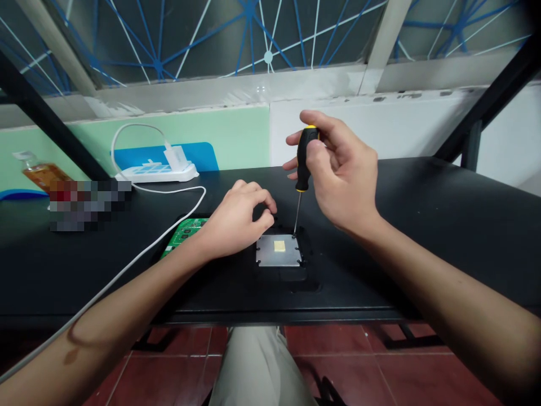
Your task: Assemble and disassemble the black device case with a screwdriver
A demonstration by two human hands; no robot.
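A black screwdriver with yellow accents (pixel 307 152) is in my right hand (pixel 344 169), gripped by its handle. Its thin shaft points down, and the tip meets the upper right corner of a silver metal plate (pixel 267 256). This plate has notched edges and a small pale yellow square pad (pixel 279 246) on it. It sits in a black housing that blends into the table. My left hand (pixel 236 220) hovers at the plate's upper left, thumb and index curled close together; whether something small is between them is hidden. Partly behind that wrist is a green circuit board (pixel 183 232).
A white power strip (pixel 158 173) with a charger (pixel 175 157) stands at the back left of the black table (pixel 422 225). The white cable (pixel 147 254) runs past my left forearm. An amber bottle (pixel 45 173) is at far left, beside a blurred-out patch.
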